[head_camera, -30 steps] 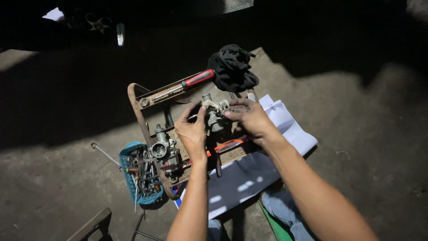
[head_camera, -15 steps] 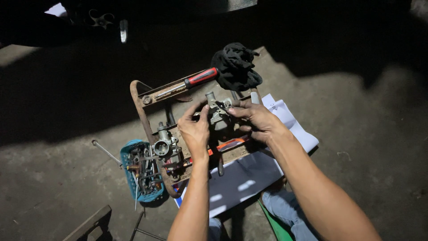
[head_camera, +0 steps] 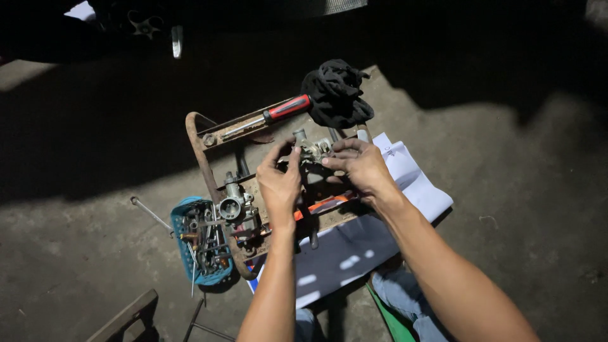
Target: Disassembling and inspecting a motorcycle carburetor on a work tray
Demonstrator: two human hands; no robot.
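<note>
Head view: carburetor (head_camera: 311, 152) sits between left hand (head_camera: 280, 185) and right hand (head_camera: 361, 168) fingertips.

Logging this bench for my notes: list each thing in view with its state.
left hand: gripping the metal part
right hand: gripping the metal part
metal part: held up between both hands
screwdriver: lying on rusty tray
black rag: crumpled
blue basket: filled with tools

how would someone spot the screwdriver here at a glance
Find the rusty metal frame on the concrete floor. Along its far rail, left of the black crumpled rag, lies the red-and-black-handled screwdriver. It is the only red-handled tool there.
</note>
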